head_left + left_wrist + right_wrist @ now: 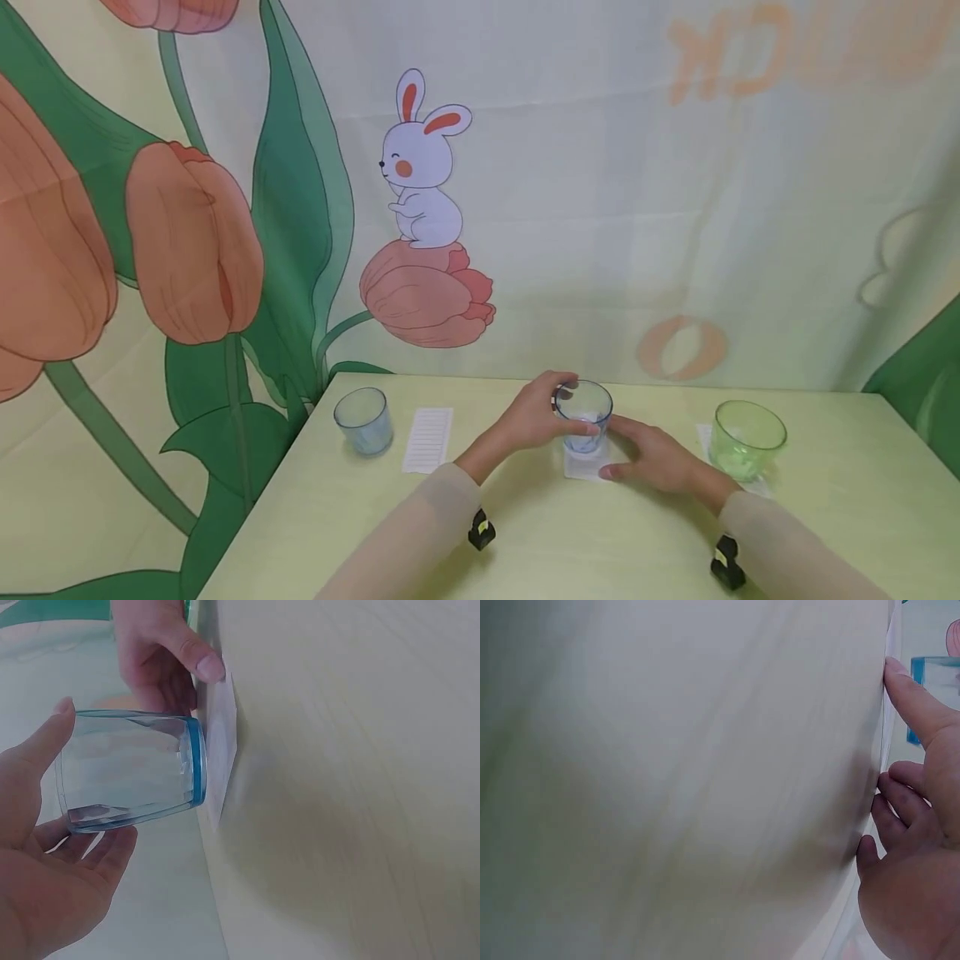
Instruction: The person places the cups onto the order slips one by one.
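Sleeves (405,537) nearest; left hand (531,417) pinches clear bluish glass (589,408), fingers' 3 o'clock; right hand (662,460) fingers spread, glass at 10 o'clock.

Middle glass (587,405) above one slip (581,468), left glass (364,423) left of another slip (428,440), right glass (747,442) on a third slip (761,487).
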{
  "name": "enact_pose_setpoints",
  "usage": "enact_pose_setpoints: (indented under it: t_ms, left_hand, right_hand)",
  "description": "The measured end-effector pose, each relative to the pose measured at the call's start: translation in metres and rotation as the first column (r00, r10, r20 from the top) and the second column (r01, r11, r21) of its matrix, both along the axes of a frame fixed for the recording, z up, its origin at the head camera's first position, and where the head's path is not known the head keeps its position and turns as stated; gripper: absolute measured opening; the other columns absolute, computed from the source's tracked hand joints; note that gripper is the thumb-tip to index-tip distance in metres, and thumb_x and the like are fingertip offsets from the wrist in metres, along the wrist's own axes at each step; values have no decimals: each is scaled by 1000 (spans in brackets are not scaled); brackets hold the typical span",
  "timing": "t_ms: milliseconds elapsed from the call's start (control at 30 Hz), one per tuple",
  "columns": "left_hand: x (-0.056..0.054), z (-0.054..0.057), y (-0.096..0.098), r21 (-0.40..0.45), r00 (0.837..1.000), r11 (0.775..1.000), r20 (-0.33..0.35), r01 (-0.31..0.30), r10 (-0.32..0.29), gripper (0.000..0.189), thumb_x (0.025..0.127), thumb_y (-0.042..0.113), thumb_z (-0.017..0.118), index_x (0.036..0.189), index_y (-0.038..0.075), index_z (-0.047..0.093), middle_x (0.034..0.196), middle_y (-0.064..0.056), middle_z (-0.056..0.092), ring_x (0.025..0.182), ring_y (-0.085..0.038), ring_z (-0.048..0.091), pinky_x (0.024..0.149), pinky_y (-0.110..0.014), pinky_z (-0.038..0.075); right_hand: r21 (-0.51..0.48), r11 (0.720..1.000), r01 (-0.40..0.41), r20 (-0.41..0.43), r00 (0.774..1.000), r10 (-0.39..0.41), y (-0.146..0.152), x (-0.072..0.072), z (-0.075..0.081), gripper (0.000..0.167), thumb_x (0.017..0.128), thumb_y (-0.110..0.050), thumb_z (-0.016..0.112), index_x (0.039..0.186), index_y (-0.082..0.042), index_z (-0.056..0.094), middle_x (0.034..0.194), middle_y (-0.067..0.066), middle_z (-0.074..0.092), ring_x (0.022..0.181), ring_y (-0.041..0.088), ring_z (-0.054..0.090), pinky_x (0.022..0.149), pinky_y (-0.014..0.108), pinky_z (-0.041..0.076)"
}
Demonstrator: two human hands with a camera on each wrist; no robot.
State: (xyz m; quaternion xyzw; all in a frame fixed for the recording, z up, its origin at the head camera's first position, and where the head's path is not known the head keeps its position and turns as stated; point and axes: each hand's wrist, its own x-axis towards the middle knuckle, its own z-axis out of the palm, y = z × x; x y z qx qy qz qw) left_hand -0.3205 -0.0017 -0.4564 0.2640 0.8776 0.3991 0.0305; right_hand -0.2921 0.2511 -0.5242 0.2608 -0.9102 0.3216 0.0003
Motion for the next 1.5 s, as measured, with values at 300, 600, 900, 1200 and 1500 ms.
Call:
enact_pose_setpoints:
  t_ms: [300, 600, 900, 1200, 1500]
  left_hand:
    - [-1, -7, 6, -27, 1000, 1000, -5, -16, 16, 88, 84, 47, 91, 154, 10, 53, 146, -8, 61, 129, -21, 60, 107, -33, 52]
    - [0, -12, 10, -28, 1000, 999, -6, -25, 25, 88, 84, 47, 91, 153, 8, 53, 145, -8, 61, 128, -22, 60, 104, -32, 53]
    - [2, -8, 9, -54, 1000, 998, -5, 14, -14, 88, 88, 45, 88, 156, 5, 48, 149, -11, 56, 131, -25, 60, 102, -30, 54]
    - [2, -4, 8, -88, 999, 995, 8, 40, -39, 86, 89, 44, 87, 156, 6, 48, 149, -11, 56, 132, -26, 61, 103, -31, 53]
    - [0, -7, 12, -73, 999, 997, 20, 33, -32, 86, 88, 45, 87, 156, 9, 48, 150, -10, 55, 133, -24, 60, 104, -31, 53]
  right_hand:
    - [-10, 1000, 4, 3, 1000, -4, -5, 0, 2, 82, 87, -40, 89, 153, -6, 54, 152, 23, 56, 143, 49, 47, 118, 67, 34]
    - [2, 1000, 5, 10, 1000, -5, -3, 1, 5, 79, 87, -41, 88, 150, -6, 56, 151, 23, 57, 143, 50, 47, 118, 67, 34]
    - [7, 1000, 8, 14, 1000, -8, -3, 1, 5, 78, 88, -40, 88, 150, -5, 56, 152, 24, 56, 143, 50, 47, 118, 67, 33]
    - [24, 1000, 11, 20, 1000, -11, -3, -1, 3, 79, 87, -43, 88, 150, -6, 57, 151, 23, 57, 143, 50, 47, 118, 66, 34]
    - [24, 1000, 14, 26, 1000, -15, 0, -1, 5, 79, 87, -43, 87, 151, -8, 57, 153, 23, 55, 144, 50, 46, 119, 67, 33]
